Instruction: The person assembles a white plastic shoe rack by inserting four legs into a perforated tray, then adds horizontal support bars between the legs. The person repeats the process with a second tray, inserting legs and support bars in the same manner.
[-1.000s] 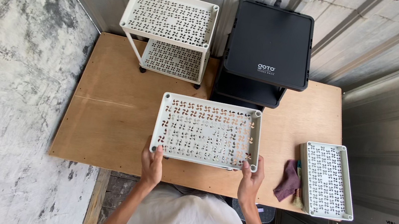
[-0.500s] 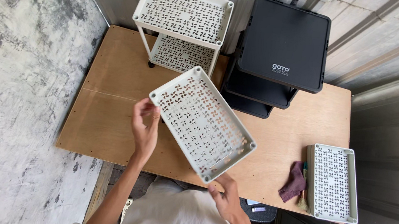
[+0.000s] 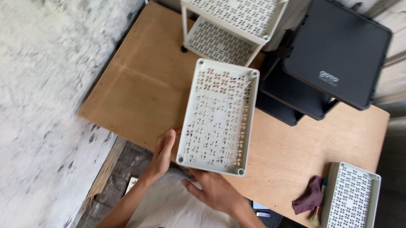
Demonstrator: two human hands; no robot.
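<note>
Holding one white perforated tray between us: left hand clamped on its near left corner, right hand open under its near edge. Beyond the fingers, a white rack; right, a black rack.

A white plastic tray, rectangular with rounded corners, its floor pierced all over with a cut-out pattern and a small round socket at each corner. It is held above the wooden table, open side up, long axis running from six to twelve o'clock. The left hand grips its near left corner at about seven o'clock; the right hand sits under its near short edge at six.
</note>
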